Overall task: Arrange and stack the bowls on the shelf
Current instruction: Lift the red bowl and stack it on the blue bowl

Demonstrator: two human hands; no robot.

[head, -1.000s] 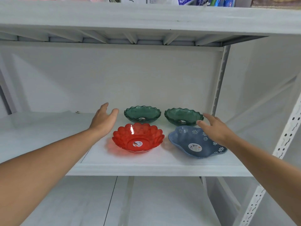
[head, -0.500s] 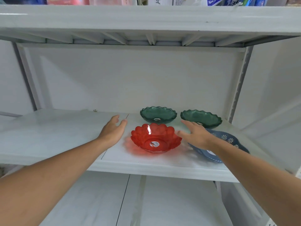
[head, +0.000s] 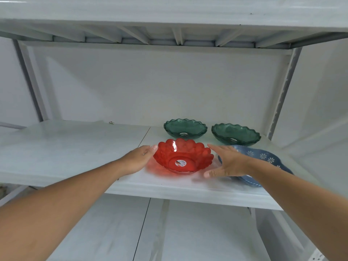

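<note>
White shelf (head: pixel 75 147) at mid-frame carries four unstacked bowls, and your hands have just closed in on the red bowl (head: pixel 183 157) at centre: left hand (head: pixel 139 159) touching its rim, right hand (head: pixel 226 162) spread beside it, ready to lift.

Red scalloped bowl (head: pixel 183 157): translucent glossy plastic with a paper sticker (head: pixel 180 163) inside. Two green bowls (head: pixel 185 128) (head: pixel 236 133): translucent, glossy, textured, wavy-rimmed. Blue bowl (head: pixel 263 157): opaque, flower-printed, seemingly glazed. Shelf (head: pixel 75 146): smooth white board, faintly sheened, with painted metal uprights (head: pixel 282 95).
</note>
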